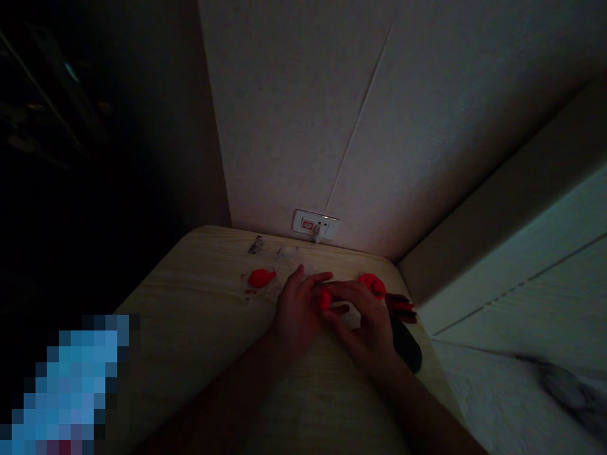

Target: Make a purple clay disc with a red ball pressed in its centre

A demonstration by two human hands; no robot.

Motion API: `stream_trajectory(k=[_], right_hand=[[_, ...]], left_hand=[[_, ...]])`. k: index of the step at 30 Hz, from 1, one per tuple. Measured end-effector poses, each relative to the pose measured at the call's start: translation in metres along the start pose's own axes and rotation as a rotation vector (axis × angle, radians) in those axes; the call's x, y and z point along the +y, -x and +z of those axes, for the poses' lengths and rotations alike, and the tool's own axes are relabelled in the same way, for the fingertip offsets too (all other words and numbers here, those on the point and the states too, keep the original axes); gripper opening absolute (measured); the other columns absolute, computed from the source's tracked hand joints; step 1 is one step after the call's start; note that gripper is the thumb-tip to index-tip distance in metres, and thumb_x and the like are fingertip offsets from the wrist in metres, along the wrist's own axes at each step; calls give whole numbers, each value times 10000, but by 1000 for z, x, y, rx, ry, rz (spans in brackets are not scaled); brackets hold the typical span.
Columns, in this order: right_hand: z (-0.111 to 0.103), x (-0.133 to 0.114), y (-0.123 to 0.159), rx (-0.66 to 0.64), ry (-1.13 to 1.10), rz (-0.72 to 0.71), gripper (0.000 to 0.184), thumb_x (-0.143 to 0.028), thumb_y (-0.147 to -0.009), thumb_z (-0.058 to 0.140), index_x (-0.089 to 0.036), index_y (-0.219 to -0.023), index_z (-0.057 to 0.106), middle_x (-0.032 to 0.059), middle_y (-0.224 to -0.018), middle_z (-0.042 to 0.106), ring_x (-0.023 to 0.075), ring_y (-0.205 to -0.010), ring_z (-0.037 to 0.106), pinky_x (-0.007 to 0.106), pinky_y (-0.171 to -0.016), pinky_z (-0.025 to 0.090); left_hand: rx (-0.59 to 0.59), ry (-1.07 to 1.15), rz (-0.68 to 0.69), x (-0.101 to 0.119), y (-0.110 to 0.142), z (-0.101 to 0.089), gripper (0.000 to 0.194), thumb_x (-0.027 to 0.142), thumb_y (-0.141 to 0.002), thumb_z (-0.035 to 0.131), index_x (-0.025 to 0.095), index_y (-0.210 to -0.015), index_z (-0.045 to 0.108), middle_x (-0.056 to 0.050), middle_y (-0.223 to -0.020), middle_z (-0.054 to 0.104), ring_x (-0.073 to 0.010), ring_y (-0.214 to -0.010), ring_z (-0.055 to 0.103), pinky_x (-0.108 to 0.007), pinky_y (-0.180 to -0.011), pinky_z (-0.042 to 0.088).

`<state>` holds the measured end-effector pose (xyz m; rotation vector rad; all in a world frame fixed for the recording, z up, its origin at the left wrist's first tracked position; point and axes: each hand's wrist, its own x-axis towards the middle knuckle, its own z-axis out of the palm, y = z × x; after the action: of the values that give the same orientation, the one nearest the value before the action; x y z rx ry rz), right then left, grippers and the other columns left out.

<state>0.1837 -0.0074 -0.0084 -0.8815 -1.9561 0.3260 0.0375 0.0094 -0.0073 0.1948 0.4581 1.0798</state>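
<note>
Both my hands meet over a light wooden table (199,328) in dim light. My left hand (296,306) and my right hand (365,319) pinch a small red piece (325,298) between their fingertips. What the piece is cannot be made out. A second red piece (262,277) lies on the table to the left of my hands. A round red piece (372,284) lies just behind my right hand.
A dark object with red stripes (403,322) lies at the table's right edge. Small scraps (257,245) lie near the back edge. A wall socket (315,225) sits on the wall behind the table. A pale surface (512,354) runs on the right.
</note>
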Motion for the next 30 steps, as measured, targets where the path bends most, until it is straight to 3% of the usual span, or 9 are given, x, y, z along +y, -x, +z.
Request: stream_trajectory(k=[4,9,11,16,23,30], right_hand=[[-2,14,4,120,-118,157,280,-232,-895,748,-265,-1162,668,63,-1088,697,234,-1035,662,411,-930,560],[0,20,3,32,-225,218,648,-228,-768,839,-262,-1349,555,102,-1293,633,253,-1149,642,439,-990,555],[1,21,2,-24,-216,202,688,-222,-744,850,-266,-1366,560,112,-1323,619,266,-1194,627,459,-1019,542],[5,27,1,-50,-284,156,512,-217,-736,830,-257,-1225,684,113,-1283,636,281,-1200,639,462,-1015,544],[5,24,1,-63,-345,157,519,-202,-728,822,-258,-1228,695,103,-1274,650,274,-1205,639,444,-1007,549],[2,18,-1,-34,-329,265,107,-224,-781,811,-214,-868,751,91,-1178,700,244,-1080,696,413,-964,562]], left_hand=[[-98,-163,67,-3,-7,-8,190,291,-809,774,127,-757,694,-18,-741,653,-124,-655,612,-248,-645,528],[-12,-472,209,-2,-10,-13,291,329,-685,900,139,-798,710,5,-713,678,-109,-641,595,-210,-578,458],[-4,-573,230,-4,-10,-14,345,345,-633,929,142,-809,712,-5,-724,709,-126,-649,617,-235,-617,477],[-39,-673,221,-9,-11,-15,372,311,-571,954,147,-821,734,-25,-788,756,-174,-730,680,-284,-723,510],[-53,-803,206,-10,-12,-19,282,327,-620,912,146,-713,716,-15,-692,709,-153,-648,631,-272,-651,463],[-42,-696,173,-14,-12,-20,368,422,-656,897,144,-846,749,-24,-795,728,-167,-740,652,-266,-677,473]])
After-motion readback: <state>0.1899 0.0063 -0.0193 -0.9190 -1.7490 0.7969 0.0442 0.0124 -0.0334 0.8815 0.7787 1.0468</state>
